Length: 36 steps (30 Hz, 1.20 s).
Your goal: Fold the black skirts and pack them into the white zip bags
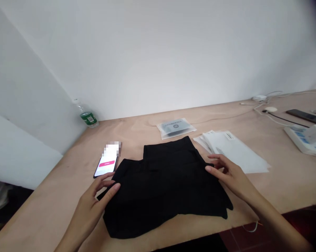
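Observation:
A piece of black cloth point(158, 189), partly folded, lies across the front of the wooden table. What kind of garment it is, if any, I cannot tell. At its left edge is my left hand point(95, 199), thumb on top and fingers curled around the border, gripping it. My right hand point(227, 175) holds the opposite edge between thumb and fingers; some fingertips are hidden there. Close to my left fingertips lies a phone point(107, 164) with a lit screen. Beyond my right hand is a stack of translucent plastic bags point(233, 150).
Behind the cloth lies a printed frosted pouch point(176, 127) with something dark inside. A green-labelled bottle point(87, 117) stands in the back left corner. On the right are a power strip point(302, 138), cables and a dark slab-shaped device point(306, 117). White walls border the table point(131, 131).

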Available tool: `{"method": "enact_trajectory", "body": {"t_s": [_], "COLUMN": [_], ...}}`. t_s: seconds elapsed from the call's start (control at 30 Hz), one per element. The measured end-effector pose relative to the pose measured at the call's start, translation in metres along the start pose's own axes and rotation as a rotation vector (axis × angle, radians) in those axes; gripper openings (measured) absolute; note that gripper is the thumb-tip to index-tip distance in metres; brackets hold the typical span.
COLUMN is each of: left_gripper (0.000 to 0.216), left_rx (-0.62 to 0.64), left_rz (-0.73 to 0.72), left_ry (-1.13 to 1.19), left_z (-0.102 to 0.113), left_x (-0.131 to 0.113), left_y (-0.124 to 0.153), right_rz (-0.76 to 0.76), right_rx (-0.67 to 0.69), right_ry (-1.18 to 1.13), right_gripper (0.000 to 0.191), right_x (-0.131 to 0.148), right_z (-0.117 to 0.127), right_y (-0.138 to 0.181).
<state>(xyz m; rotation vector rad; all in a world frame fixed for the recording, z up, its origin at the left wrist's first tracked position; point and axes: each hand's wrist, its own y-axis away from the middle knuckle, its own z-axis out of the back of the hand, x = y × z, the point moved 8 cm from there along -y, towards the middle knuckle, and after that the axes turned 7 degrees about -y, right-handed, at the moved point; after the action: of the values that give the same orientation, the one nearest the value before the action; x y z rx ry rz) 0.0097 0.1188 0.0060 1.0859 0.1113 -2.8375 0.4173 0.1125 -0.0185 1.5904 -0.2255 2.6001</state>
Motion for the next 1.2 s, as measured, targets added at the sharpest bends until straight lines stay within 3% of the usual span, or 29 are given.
{"method": "enact_trajectory", "body": {"t_s": [0.27, 0.4, 0.47, 0.53, 0.63, 0.7, 0.77, 0.87, 0.97, 1.07, 1.2], "left_gripper": [0.046, 0.041, 0.04, 0.04, 0.041, 0.043, 0.048, 0.054, 0.048, 0.041, 0.035], "left_rx": [-0.283, -0.305, -0.31, -0.304, -0.265, -0.222, -0.175, -0.141, -0.224, -0.362, -0.527], "left_rz": [0.048, 0.078, 0.116, 0.164, 0.218, 0.251, 0.271, 0.251, 0.216, 0.178, 0.094], "left_ry": [-0.049, -0.202, -0.202, -0.158, -0.067, 0.015, 0.127, 0.245, 0.234, 0.219, 0.088], "left_z": [0.011, 0.011, 0.014, 0.019, 0.022, 0.019, 0.012, 0.005, 0.011, 0.02, 0.022], "left_x": [0.006, 0.01, 0.018, 0.027, 0.039, 0.045, 0.049, 0.048, 0.037, 0.009, -0.048], "left_y": [0.002, 0.002, 0.006, 0.013, 0.023, 0.027, 0.029, 0.026, 0.023, 0.024, 0.035], "right_rz": [0.075, 0.309, 0.45, 0.559, 0.677, 0.737, 0.751, 0.684, 0.638, 0.616, 0.525], "right_rx": [-0.086, -0.331, -0.371, -0.233, 0.148, 0.356, 0.469, 0.502, 0.491, 0.456, 0.3], "right_ry": [0.161, 0.489, 0.535, 0.492, 0.451, 0.456, 0.469, 0.487, 0.466, 0.38, 0.165], "right_gripper": [0.035, 0.033, 0.029, 0.025, 0.029, 0.036, 0.043, 0.049, 0.049, 0.045, 0.05], "right_x": [-0.005, 0.031, 0.059, 0.085, 0.117, 0.128, 0.129, 0.117, 0.11, 0.115, 0.126], "right_z": [-0.002, -0.002, -0.014, -0.041, -0.099, -0.134, -0.161, -0.182, -0.188, -0.179, -0.149], "right_y": [0.004, 0.015, 0.029, 0.042, 0.062, 0.075, 0.08, 0.075, 0.071, 0.07, 0.064]}}
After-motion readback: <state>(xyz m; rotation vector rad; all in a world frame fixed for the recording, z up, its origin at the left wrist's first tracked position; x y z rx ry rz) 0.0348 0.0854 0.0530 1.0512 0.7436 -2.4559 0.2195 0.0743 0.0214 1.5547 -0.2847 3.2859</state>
